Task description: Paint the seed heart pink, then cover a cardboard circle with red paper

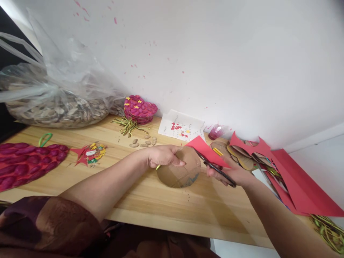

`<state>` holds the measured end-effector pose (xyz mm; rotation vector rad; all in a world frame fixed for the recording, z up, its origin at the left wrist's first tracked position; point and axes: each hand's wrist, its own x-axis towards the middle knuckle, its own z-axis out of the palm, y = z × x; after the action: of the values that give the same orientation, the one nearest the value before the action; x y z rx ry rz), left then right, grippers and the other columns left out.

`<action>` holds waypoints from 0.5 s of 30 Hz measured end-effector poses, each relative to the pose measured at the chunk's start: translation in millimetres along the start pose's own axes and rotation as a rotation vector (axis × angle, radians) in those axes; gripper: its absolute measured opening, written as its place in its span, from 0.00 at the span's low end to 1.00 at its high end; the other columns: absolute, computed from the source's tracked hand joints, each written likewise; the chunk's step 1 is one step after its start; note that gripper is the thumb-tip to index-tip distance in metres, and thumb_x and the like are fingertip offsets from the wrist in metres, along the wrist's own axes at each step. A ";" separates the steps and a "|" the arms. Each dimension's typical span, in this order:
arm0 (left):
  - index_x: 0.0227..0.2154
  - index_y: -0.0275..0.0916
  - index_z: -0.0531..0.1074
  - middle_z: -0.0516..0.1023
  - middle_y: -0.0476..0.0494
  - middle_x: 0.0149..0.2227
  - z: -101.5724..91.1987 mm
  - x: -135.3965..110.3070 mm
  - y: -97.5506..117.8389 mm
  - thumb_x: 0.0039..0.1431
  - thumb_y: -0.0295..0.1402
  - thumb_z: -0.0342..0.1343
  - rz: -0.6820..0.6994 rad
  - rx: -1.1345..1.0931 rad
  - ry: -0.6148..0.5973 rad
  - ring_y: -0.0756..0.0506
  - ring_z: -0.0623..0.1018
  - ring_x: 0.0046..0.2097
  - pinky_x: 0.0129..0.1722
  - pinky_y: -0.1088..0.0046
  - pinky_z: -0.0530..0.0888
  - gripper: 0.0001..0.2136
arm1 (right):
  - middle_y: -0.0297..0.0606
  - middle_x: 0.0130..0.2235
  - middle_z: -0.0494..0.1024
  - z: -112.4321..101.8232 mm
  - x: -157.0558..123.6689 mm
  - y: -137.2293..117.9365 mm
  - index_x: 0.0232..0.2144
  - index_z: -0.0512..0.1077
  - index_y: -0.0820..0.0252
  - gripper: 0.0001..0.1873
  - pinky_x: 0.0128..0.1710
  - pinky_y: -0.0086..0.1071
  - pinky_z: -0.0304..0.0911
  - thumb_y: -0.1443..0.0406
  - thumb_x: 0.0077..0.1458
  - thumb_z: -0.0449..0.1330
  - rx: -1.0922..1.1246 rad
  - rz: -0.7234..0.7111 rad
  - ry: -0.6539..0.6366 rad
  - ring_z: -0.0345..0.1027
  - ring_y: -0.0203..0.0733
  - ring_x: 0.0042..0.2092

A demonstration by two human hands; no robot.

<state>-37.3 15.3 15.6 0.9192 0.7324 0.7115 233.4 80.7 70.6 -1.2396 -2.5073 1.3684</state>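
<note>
My left hand (163, 156) grips a round piece of brown cardboard (180, 168) at its left edge, thumb on top. Behind the cardboard lies a sheet of red paper (211, 152), sticking out past its upper right side. In my right hand (228, 171) is a pair of black-handled scissors (219, 171), whose blades reach the paper right beside the cardboard's edge. A short yellow-green cord end (158, 167) shows by my left fingers. Several peanuts (145, 144) lie on the table beyond my left hand.
A wooden table (150, 204) runs along a paint-spattered wall. A plastic bag of shells (59, 107) stands at the back left. Magenta bumpy pieces (32, 161), a stack of them (141, 109), star stickers (177, 126), a paint cup (215, 131) and red paper scraps (306, 182) lie around.
</note>
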 end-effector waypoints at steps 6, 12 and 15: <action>0.51 0.41 0.78 0.84 0.43 0.38 -2.4 0.5 1.4 0.46 0.32 0.71 0.003 -0.048 0.033 0.43 0.82 0.38 0.48 0.65 0.74 0.25 | 0.30 0.21 0.65 9.1 -5.3 11.8 0.29 0.73 0.61 0.34 0.18 0.29 0.48 0.37 0.59 0.51 0.237 0.008 -0.163 0.54 0.29 0.17; 0.53 0.42 0.77 0.85 0.43 0.38 -1.2 0.7 0.0 0.47 0.32 0.71 0.008 -0.047 0.030 0.43 0.82 0.38 0.48 0.65 0.74 0.27 | 0.30 0.22 0.66 5.7 -2.8 8.2 0.30 0.75 0.63 0.32 0.20 0.29 0.50 0.39 0.58 0.55 0.205 -0.002 -0.143 0.58 0.30 0.19; 0.51 0.40 0.78 0.85 0.43 0.39 1.1 -0.1 0.7 0.46 0.32 0.71 -0.008 -0.040 0.030 0.44 0.82 0.38 0.47 0.66 0.75 0.26 | 0.30 0.22 0.65 0.8 -0.8 -0.3 0.29 0.75 0.63 0.30 0.21 0.29 0.54 0.40 0.56 0.58 0.168 -0.012 -0.153 0.59 0.30 0.20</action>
<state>-36.6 15.0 16.8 0.8704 0.7458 0.7323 233.5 79.6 70.6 -1.1272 -2.4256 1.6917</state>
